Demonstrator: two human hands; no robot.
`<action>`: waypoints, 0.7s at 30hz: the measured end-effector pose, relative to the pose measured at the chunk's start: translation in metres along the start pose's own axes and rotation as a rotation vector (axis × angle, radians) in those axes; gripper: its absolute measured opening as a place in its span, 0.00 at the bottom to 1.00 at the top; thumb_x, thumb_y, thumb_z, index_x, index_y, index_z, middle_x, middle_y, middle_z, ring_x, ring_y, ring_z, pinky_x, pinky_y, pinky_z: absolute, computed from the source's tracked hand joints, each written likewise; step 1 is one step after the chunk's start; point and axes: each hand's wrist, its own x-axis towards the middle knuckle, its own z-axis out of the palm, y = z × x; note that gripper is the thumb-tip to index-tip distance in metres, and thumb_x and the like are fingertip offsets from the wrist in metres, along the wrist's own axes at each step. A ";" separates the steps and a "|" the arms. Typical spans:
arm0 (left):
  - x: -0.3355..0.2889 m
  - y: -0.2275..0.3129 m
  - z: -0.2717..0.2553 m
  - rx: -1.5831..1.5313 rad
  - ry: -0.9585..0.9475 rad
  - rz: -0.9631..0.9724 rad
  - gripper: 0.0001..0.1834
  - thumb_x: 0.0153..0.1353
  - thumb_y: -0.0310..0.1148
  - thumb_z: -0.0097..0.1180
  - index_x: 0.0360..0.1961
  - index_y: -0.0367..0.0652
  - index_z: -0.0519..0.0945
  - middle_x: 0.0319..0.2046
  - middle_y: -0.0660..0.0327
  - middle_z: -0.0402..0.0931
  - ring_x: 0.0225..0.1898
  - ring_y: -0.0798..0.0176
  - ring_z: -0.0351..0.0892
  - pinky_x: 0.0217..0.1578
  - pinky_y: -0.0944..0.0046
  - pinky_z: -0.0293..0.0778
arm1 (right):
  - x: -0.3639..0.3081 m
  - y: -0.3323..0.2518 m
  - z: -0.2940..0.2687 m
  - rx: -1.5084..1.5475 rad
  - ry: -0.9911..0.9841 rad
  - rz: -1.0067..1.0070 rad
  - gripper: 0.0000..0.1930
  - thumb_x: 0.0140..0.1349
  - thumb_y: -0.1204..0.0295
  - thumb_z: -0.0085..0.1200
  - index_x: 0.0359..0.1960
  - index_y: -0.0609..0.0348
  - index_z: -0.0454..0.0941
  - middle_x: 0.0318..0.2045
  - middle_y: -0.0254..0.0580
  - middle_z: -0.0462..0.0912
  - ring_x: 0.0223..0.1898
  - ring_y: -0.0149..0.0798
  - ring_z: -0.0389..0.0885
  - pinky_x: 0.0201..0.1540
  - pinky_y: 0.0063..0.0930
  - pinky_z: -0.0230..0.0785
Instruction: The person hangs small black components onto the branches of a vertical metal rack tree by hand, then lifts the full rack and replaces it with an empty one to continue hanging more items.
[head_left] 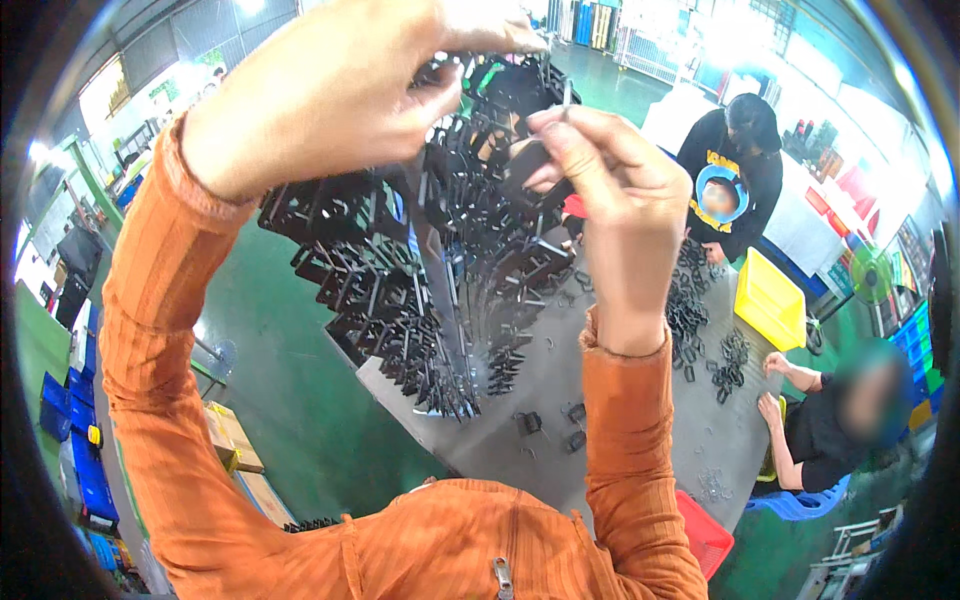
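A tall rack [432,290] stands before me, its tiers crowded with small black frame-like parts [385,300]. Raised at its upper left, my left hand [345,95] has its fingers curled near the top tiers; what lies in them, if anything, I cannot make out. On the other side, my right hand [615,185] pinches a flat black piece [528,162] between thumb and fingers, close to the rack. Blur hides the exact shape of that piece. My forearms cover part of the table behind.
Piles of black loops [688,310] and a few loose parts [530,423] lie on the grey table [455,430]. A yellow basket [770,300] and a red basket [704,535] are at its right. Two people [745,170] work along that side. Cardboard boxes [235,440] stand left.
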 end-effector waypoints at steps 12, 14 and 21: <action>-0.016 -0.018 -0.006 -0.185 0.005 0.066 0.29 0.56 0.17 0.51 0.61 0.41 0.80 0.62 0.51 0.79 0.63 0.46 0.78 0.66 0.52 0.70 | 0.002 0.045 -0.248 -0.885 0.217 0.268 0.14 0.69 0.65 0.61 0.52 0.55 0.84 0.31 0.33 0.89 0.29 0.29 0.85 0.32 0.22 0.71; -0.016 -0.020 -0.007 -0.179 -0.010 0.074 0.31 0.55 0.19 0.52 0.64 0.41 0.77 0.60 0.51 0.80 0.62 0.46 0.79 0.65 0.52 0.71 | -0.004 0.051 -0.269 -1.354 0.203 0.408 0.16 0.69 0.64 0.61 0.55 0.56 0.81 0.33 0.37 0.89 0.32 0.33 0.87 0.33 0.27 0.74; -0.002 -0.013 -0.005 -0.128 -0.053 0.037 0.31 0.60 0.27 0.58 0.67 0.40 0.73 0.60 0.48 0.78 0.61 0.42 0.77 0.64 0.49 0.70 | -0.015 0.009 -0.122 -0.675 0.137 -0.030 0.12 0.66 0.71 0.63 0.51 0.56 0.84 0.43 0.40 0.89 0.40 0.32 0.87 0.42 0.27 0.78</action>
